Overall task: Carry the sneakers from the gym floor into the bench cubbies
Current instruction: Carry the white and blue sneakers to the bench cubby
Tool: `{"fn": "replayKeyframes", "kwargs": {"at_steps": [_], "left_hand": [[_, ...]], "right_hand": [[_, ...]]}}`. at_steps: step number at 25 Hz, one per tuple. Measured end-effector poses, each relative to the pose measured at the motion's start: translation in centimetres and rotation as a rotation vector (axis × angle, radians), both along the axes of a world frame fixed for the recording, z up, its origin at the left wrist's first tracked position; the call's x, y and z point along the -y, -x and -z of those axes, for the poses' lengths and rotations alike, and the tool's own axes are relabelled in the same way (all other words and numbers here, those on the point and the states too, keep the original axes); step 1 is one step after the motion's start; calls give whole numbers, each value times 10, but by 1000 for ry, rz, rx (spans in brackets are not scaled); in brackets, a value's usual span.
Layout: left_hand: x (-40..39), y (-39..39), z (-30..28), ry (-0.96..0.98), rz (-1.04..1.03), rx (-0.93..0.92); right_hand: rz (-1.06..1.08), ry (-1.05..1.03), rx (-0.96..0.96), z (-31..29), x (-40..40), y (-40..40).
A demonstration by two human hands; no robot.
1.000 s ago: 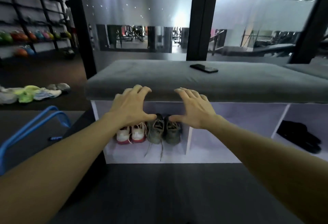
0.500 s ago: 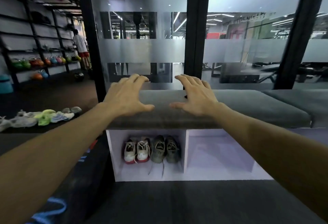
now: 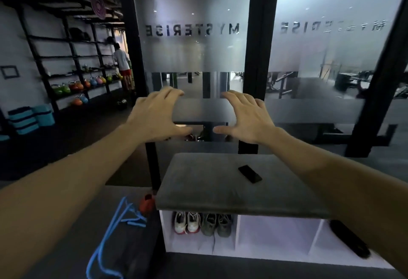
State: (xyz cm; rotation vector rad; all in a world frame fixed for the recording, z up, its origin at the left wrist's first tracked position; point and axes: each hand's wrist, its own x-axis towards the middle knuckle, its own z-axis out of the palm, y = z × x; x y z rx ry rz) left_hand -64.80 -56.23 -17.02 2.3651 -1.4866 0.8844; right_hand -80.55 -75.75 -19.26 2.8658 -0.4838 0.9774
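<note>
Frosted glass panels (image 3: 194,42) and black posts back the grey-cushioned table (image 3: 216,181), where a dark phone (image 3: 250,173) lies on top. You hold your left hand (image 3: 154,117) and right hand (image 3: 247,119) out in front, fingers spread and grasping nothing. Both sneaker pairs, white-and-red sneakers (image 3: 187,222) and grey sneakers (image 3: 217,224), sit side by side in the leftmost cubby (image 3: 198,245).

Left cubby (image 3: 198,245): two sneaker pairs (image 3: 202,223) side by side | bench cushion (image 3: 209,181): phone (image 3: 250,173) on top, right | behind: glass partition (image 3: 194,47)
</note>
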Motion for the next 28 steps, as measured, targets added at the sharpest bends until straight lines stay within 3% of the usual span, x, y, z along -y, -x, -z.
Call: {"fn": "replayKeyframes", "kwargs": {"at_steps": [3,9,20,28], "left_hand": [[-34,14,-82,20,-31,-10],[-115,58,-150,37,-84,-11],[-274,97,-165,-70,-419,17],[-412,20,-163,-70,-603,-20]], "right_hand": [[-31,-6,8,-82,-24,17],[-103,20,33,-153,-78,50],[-411,12,-72,-158,-202,30],[-525,11,-120,-157,-337,-88]]}}
